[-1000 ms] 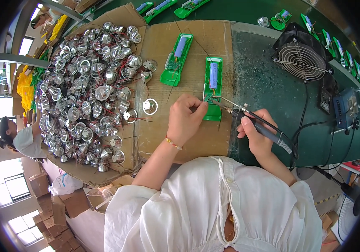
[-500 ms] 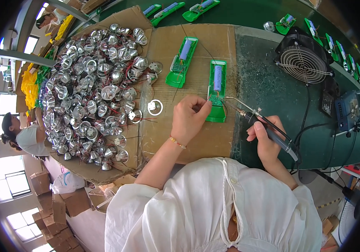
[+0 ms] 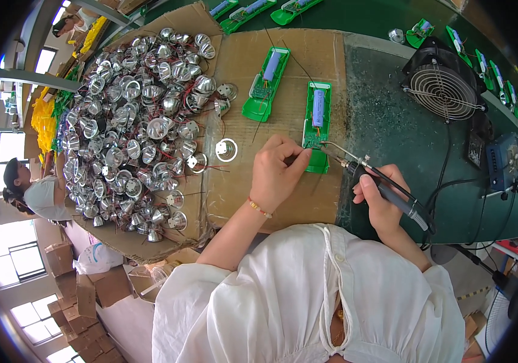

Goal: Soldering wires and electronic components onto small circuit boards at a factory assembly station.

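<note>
In front of me on the cardboard lies an open green plastic housing [image 3: 318,162] holding a blue cylindrical battery [image 3: 318,109] and a small green circuit board [image 3: 313,140]. My left hand [image 3: 277,168] is closed in a pinch at the board's left edge; whatever is between the fingertips is too small to make out. My right hand [image 3: 383,198] grips a soldering iron [image 3: 395,199] with a thin bent metal tube along it. Its tip points at the board from the right. A second green housing [image 3: 257,107] with battery and board lies to the upper left.
A large heap of silver reflector cups [image 3: 132,133] with wires covers the left. A fan with a wire guard [image 3: 443,91] and a blue box-shaped device [image 3: 504,163] stand right, with black cables between. More green housings [image 3: 250,15] line the back. Another person [image 3: 41,196] sits far left.
The picture has shifted slightly, so the bench things appear a little farther right. The soldering iron has come slightly closer to the board. My left hand keeps its pinch.
</note>
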Action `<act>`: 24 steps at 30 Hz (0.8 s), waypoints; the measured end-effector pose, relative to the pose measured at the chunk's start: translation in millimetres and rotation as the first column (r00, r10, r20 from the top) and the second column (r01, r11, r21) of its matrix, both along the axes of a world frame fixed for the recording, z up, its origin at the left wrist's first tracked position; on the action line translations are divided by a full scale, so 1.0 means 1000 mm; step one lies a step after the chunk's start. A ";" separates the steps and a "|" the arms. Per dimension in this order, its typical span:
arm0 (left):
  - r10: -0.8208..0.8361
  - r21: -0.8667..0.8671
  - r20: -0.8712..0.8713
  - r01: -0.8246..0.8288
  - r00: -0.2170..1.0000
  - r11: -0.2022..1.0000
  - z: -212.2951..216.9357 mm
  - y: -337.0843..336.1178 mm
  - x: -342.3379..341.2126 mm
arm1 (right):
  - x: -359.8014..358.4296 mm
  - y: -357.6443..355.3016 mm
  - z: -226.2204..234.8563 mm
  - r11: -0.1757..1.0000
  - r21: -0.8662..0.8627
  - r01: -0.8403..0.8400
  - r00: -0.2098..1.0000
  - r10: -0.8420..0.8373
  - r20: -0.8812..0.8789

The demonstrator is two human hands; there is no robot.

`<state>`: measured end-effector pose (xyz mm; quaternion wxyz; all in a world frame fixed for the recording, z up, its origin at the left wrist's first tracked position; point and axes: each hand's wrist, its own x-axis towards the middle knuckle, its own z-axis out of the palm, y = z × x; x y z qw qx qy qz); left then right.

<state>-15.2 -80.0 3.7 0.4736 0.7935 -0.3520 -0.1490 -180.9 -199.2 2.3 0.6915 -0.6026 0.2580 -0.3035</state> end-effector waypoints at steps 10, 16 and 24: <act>0.044 -0.018 0.067 -0.043 0.997 0.999 -0.004 -0.004 -0.001 | -0.004 0.004 0.002 0.994 -0.020 0.103 0.994 -0.102 0.027; 0.035 -0.010 0.058 -0.034 0.998 0.999 -0.003 -0.004 -0.002 | -0.012 -0.004 -0.007 0.995 -0.012 0.095 0.994 -0.094 0.059; 0.021 0.049 0.088 -0.025 0.996 0.998 0.004 -0.003 0.001 | -0.014 -0.014 -0.010 0.991 0.000 0.136 0.989 -0.136 0.066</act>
